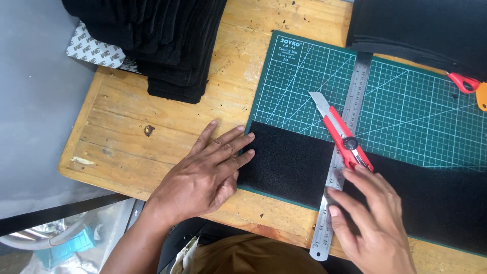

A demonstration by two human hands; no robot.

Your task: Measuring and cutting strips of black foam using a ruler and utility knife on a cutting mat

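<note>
the green cutting mat (406, 111) lies on the wooden table (127, 142), and all places here are told from this mat. a long strip of black felt (289, 160) lies across the near part of the mat, from its left edge to beyond its right side. a steel ruler (350, 127) crosses the mat from far to near, over the felt, and its near end goes past the near edge of the mat.

the left hand (203, 175) rests flat at the left edge of the mat, fingers released and spread; the fingertips (247, 152) touch the left end of the felt, and the palm is on the table. the right hand (370, 218) is at the near edge of the mat, fingers loose and not clenched, pressing on the ruler and the felt. its fingertips are just beside the handle of the red utility knife (342, 132), which lies on the mat along the ruler with the blade out, pointing away from the person. i cannot tell if they touch the handle.

left of the mat, at the far side, stands a stack of black pieces (172, 45). at the far right corner of the mat lie more black sheets (421, 30) and red scissors (464, 82).
</note>
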